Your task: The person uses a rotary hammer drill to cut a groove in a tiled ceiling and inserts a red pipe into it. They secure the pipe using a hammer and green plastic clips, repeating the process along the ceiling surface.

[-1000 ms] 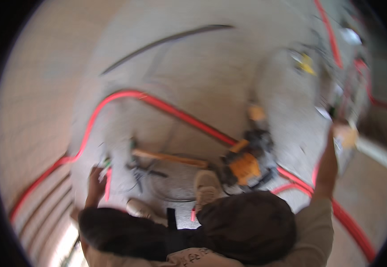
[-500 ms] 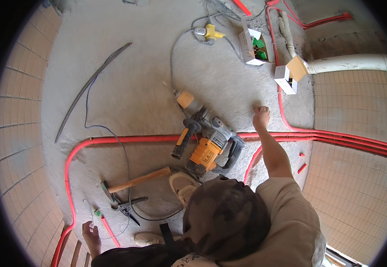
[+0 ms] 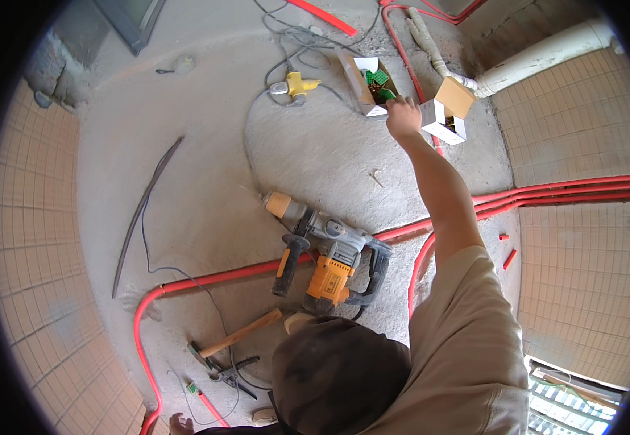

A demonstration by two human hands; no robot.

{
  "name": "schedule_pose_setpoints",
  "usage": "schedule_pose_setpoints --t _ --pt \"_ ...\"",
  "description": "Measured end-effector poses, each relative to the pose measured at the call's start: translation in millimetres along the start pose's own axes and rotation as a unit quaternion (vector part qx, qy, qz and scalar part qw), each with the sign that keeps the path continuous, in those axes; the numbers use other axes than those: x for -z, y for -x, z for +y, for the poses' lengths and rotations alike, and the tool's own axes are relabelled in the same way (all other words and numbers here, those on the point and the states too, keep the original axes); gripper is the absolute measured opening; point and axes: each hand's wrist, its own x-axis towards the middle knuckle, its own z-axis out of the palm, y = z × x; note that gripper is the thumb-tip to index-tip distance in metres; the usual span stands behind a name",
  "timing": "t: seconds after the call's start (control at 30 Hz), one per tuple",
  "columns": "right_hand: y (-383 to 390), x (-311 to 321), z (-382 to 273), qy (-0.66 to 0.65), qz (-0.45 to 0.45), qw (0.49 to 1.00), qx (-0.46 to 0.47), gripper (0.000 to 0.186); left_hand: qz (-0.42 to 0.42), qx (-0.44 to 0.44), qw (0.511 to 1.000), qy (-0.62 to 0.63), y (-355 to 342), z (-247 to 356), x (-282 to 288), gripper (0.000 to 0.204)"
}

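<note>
My right hand point(image 3: 404, 118) reaches out to the near right corner of an open white box point(image 3: 359, 81) holding several small green blocks point(image 3: 377, 77). Its fingers are bent but apart, close to the nearest green block; their tips are partly hidden. A second white box point(image 3: 436, 123) with a raised brown flap stands just right of this hand. At the bottom edge my left hand point(image 3: 181, 423) is mostly cut off, its visible fingers slightly apart and nothing seen in them. Near it a short red tube point(image 3: 214, 410) ends at a small green block point(image 3: 193, 389).
An orange and grey rotary hammer point(image 3: 331, 272) lies across the long red conduit point(image 3: 235, 274). Close by are a wooden-handled hammer point(image 3: 246, 331) and black pliers-like tool point(image 3: 237, 372). A yellow plug connector point(image 3: 300, 85), grey cable, dark strip point(image 3: 147, 210) and white pipe point(image 3: 547, 58) surround the floor.
My right hand has moved from the floor forward to the box of green blocks. A small thin scrap now shows where it was. The view has shifted, and my left hand sits nearer the bottom edge.
</note>
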Motion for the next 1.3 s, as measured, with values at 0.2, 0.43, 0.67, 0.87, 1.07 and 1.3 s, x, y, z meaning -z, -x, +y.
schedule_pose_setpoints --t 0.2,0.43,0.67,0.87,1.07,1.3 --pt "2.2 -33.4 36.1 -0.312 0.237 0.918 -0.069 0.041 -0.038 0.117 0.985 0.122 24.7 49.1 47.3 0.04" --pt "36.0 -89.3 137.9 -0.174 -0.051 0.949 -0.257 0.028 0.015 0.169 0.962 0.213 29.7 94.6 166.4 0.041" --pt "121.4 -2.7 32.9 -0.135 -0.152 0.975 -0.091 0.023 0.05 0.094 0.981 0.16 10.1 36.7 135.5 0.039" --pt "104.4 -16.8 27.9 -0.117 -0.102 0.988 -0.019 0.021 0.044 -0.095 0.99 -0.094 17.7 -1.6 72.5 0.054" --pt "108.7 -41.3 68.2 -0.158 -0.098 0.982 -0.034 0.024 0.082 0.016 0.995 0.047 44.1 164.1 126.2 0.045" --pt "114.1 -51.8 94.7 -0.128 0.022 0.988 -0.086 0.041 0.104 0.032 0.988 0.11 93.0 154.5 105.8 0.037"
